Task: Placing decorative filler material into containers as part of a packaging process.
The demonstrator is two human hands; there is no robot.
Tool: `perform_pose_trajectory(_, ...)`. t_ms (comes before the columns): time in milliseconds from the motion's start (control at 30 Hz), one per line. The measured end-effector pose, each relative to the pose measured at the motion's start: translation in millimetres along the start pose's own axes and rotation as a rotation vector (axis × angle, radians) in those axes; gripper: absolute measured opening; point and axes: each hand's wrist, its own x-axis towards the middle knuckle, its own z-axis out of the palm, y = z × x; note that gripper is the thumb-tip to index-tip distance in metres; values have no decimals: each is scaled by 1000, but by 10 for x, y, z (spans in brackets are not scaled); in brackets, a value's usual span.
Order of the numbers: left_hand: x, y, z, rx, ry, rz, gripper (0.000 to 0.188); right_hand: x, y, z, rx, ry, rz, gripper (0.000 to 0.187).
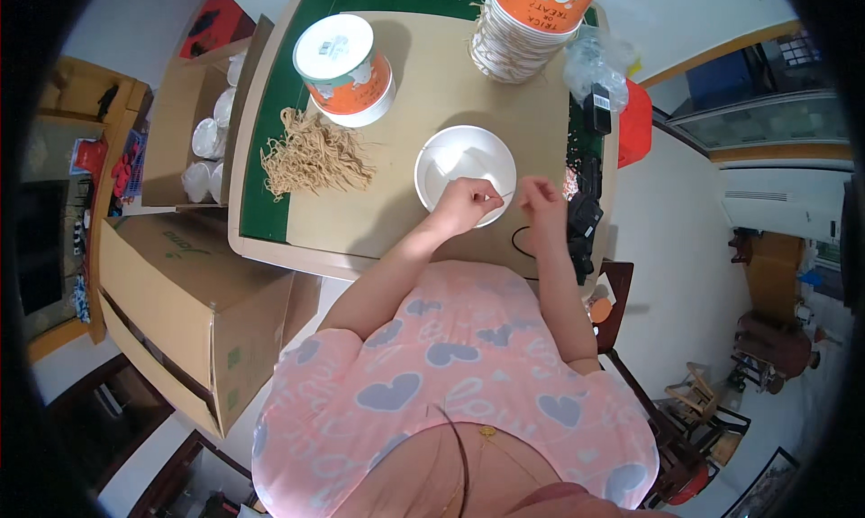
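A white round paper tub [437, 162] stands in front of me on the table, its inside facing up. My left hand [465, 206] is closed in a pinch over the tub's near rim. A thin pale strand seems to run from its fingertips towards my right hand [542, 203], whose fingers are curled just right of the rim. What the right fingers hold is too small to make out. To the left lies a loose pile of tan paper cords [315, 156].
Behind the cords, an orange-and-white lidded tub [351, 90] stands on the table. A tall stack of tubs [514, 45], cords hanging from its sides, is at the back right. Black devices [586, 213] line the right edge. Cardboard boxes [194, 284] stand left of the table.
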Motion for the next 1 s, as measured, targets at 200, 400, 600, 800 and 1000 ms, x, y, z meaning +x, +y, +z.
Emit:
perform_pose_trajectory(200, -42, -25, -31, -28, -14, -20, 13, -73, -376, -13, -568, -370, -332, 22)
perform_pose_trajectory(400, -40, -26, -16, -28, -2, 3, 13, -112, -500, 40, -889, -444, -503, 14)
perform_pose_trajectory(600, -51, 1, -39, 23, -10, -3, 12, -41, -443, -3, -1045, -466, -660, 8)
perform_pose_trajectory(800, -109, 149, -78, 11, 13, 67, 16, -38, -482, 36, -1035, -487, -490, 10)
perform_pose_trajectory(1000, 108, 268, -370, -131, 438, 281, 36, 166, -409, 9, -1030, -592, -722, 9)
